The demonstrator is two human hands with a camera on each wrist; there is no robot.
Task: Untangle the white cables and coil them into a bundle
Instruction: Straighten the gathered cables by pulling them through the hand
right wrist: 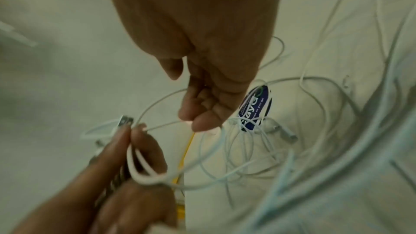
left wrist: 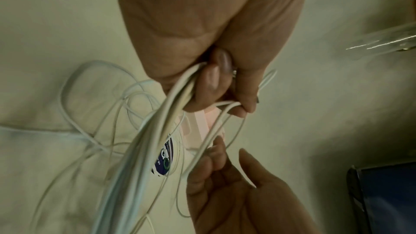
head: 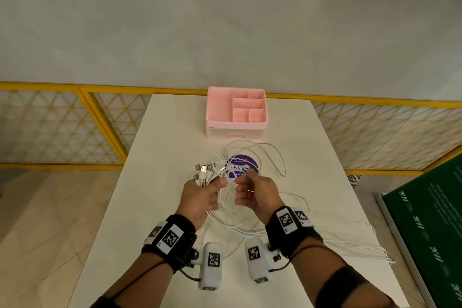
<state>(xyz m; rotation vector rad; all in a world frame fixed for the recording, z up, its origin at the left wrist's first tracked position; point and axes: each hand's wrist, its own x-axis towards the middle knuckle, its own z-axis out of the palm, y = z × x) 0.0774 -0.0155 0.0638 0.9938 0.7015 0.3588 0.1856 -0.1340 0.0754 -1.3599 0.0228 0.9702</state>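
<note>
Several white cables (head: 271, 155) lie tangled in loops on the white table (head: 155, 207). My left hand (head: 216, 186) grips a bunch of their ends, and the USB plugs (head: 203, 172) fan out above the fist. In the left wrist view the gathered strands (left wrist: 155, 136) run down out of the left hand (left wrist: 225, 95). My right hand (head: 243, 181) is just to the right and pinches a single strand between thumb and fingers. The right wrist view shows that right hand (right wrist: 199, 122) pinching the strand (right wrist: 162, 126), which leads across to the left hand (right wrist: 126, 166).
A pink compartment organiser (head: 236, 110) stands at the table's far edge. A round purple sticker (head: 241, 166) lies under the loops. Long cable runs (head: 362, 247) trail to the table's right edge. A green board (head: 425, 232) leans at the right, and a yellow railing (head: 100, 117) runs behind.
</note>
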